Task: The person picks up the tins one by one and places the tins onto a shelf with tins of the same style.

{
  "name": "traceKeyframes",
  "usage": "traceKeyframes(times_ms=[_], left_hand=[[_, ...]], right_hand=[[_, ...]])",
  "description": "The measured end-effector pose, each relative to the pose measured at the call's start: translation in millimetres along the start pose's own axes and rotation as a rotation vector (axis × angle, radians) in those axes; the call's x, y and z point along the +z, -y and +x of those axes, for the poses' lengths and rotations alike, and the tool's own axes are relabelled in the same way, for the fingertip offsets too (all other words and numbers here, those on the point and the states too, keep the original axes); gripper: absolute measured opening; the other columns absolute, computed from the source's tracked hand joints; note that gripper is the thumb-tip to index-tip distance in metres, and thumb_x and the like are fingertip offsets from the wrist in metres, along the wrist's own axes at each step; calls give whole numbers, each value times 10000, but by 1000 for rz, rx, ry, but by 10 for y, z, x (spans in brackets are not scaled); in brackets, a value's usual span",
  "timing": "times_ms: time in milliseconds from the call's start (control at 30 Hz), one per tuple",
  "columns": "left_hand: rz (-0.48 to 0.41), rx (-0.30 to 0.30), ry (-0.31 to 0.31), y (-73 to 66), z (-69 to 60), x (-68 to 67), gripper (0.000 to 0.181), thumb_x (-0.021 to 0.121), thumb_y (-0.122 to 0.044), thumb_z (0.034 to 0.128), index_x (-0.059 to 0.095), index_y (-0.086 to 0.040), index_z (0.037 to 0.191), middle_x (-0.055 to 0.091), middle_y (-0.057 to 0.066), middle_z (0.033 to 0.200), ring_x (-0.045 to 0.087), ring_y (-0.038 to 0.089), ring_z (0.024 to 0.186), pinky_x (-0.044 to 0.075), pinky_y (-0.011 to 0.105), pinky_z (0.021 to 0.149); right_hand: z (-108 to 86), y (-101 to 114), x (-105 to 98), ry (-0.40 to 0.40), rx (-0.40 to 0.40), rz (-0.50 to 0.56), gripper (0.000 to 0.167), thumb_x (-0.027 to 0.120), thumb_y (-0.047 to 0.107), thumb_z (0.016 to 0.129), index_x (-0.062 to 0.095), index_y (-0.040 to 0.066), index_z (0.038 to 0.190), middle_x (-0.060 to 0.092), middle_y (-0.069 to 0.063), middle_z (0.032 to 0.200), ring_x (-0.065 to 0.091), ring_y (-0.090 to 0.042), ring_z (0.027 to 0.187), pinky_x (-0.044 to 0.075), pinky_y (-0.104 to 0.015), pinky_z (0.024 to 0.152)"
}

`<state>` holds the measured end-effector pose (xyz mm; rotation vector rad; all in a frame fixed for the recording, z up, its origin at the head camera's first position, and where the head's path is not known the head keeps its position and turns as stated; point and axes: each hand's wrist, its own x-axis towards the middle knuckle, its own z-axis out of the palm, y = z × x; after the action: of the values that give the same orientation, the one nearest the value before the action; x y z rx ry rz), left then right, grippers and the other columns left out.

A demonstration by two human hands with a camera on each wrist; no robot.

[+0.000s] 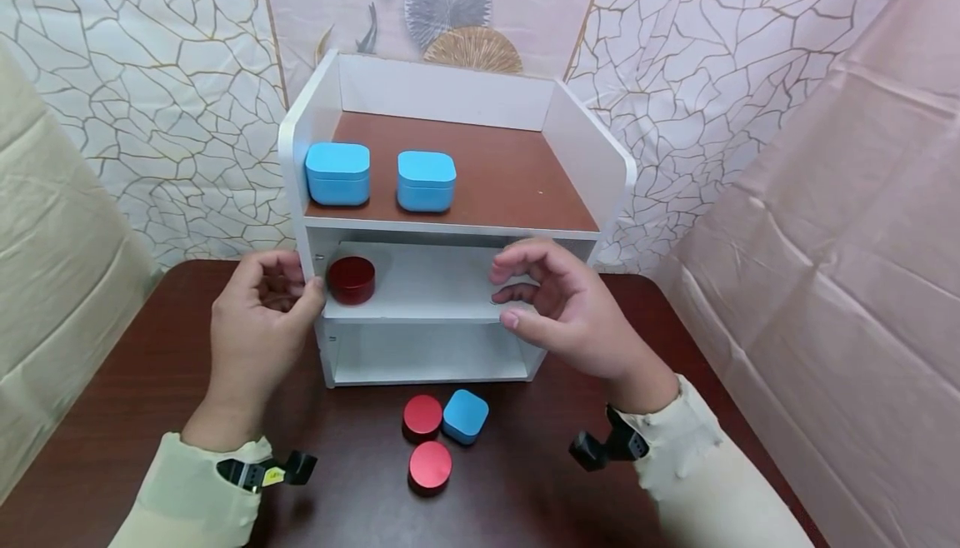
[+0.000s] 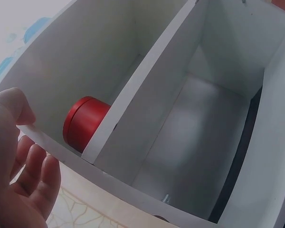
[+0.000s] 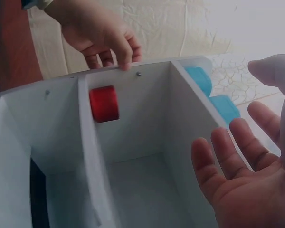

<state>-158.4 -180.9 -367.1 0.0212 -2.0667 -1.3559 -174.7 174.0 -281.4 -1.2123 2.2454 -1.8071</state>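
Observation:
A small white shelf unit [image 1: 427, 308] with a brown top board stands on the table. At its left side panel, my left hand [image 1: 258, 319] grips the edge, thumb at the front and fingers curled along the outside. A round red tin [image 1: 351, 280] sits on the middle shelf, at the left end, close to that thumb. My right hand [image 1: 566, 306] hovers before the right end of the middle shelf, fingers loosely bent and holding nothing. Two blue square tins, one in the left corner [image 1: 338, 174] and one beside it [image 1: 426, 181], stand on the top board.
On the dark table [image 1: 345, 506] before the unit lie a red tin [image 1: 422, 418], a second red tin [image 1: 430, 466] and a blue square tin [image 1: 465, 415]. Patterned cloth [image 1: 142, 115] hangs behind, with plain cloth [image 1: 840, 223] at the sides.

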Motion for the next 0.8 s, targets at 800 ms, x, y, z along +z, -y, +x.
traceKeyframes(times_ms=[800], left_hand=[[-2, 16, 3, 3, -2, 1, 314, 795, -216, 1016, 682, -128, 1295, 690, -20, 1048, 641, 141, 950, 517, 116, 759]], right_hand=[[-526, -818, 206, 17, 171, -33, 547, 854, 1, 946, 623, 51, 1439, 630, -165, 1440, 685, -249, 1266, 618, -383, 1111]])
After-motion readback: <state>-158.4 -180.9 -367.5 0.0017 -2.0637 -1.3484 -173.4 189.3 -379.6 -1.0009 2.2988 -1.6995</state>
